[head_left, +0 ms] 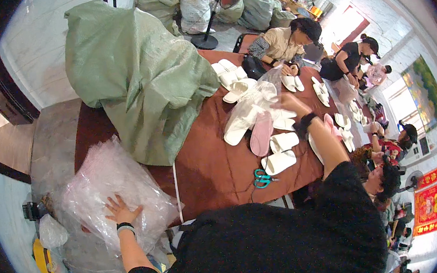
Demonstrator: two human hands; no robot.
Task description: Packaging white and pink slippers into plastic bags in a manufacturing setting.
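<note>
The long brown table [205, 164] ran from about 7 o'clock to 2 o'clock across the view. On it, at 11 o'clock, lay one very big green woven sack [128, 76], full and wrinkled. At 8 o'clock, beside the table edge, stood one large pile of clear plastic bags [102, 184]; it looked crumpled, shiny and soft. The left hand [120, 210] rested flat on this pile with the fingers spread open, holding nothing.

Near the centre of the picture the right hand [291, 103] was raised over the table and touched one clear plastic bag [254, 99], which looked thin and see-through with white slippers inside. The hand was blurred, so I cannot tell if the fingers pinched the bag or were only near it.

Under this bag lay one pink slipper [261, 134], and at 5 o'clock from it two pairs of white slippers [280, 152]. One pair of teal scissors [261, 177] lay close to the near table edge. Many more white slippers lay further along the table, too many to count.
</note>
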